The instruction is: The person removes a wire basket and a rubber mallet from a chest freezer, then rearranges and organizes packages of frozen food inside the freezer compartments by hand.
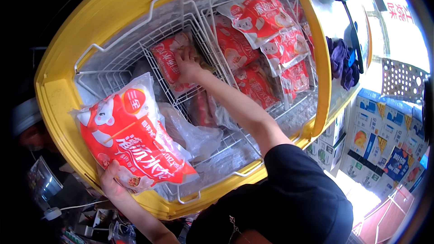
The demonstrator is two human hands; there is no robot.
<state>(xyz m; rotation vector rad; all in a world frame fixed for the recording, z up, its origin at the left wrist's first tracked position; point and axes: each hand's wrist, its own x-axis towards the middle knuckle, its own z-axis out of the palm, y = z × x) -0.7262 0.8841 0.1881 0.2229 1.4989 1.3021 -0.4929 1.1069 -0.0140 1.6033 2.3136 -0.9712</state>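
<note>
My left hand [113,183] grips the lower edge of a plump red-and-white plastic bag of frozen dumplings [135,135], printed with a white bear and large writing. It is held over the near left corner of a yellow-rimmed chest freezer [54,115]. My right hand [187,66] reaches inside and rests with spread fingers on another red dumpling bag [166,61], which lies in a white wire basket [149,52]. Below that basket are a crumpled clear plastic bag [193,139] and a partly hidden reddish package [203,108].
A second wire basket [284,108] holds several similar red dumpling bags [259,17]. On the freezer's glass lid [315,6] at right lie a black ladle [351,27] and a purple cloth [339,62]. Stacked cartons [376,132] stand beyond. A white cable [84,205] runs at lower left.
</note>
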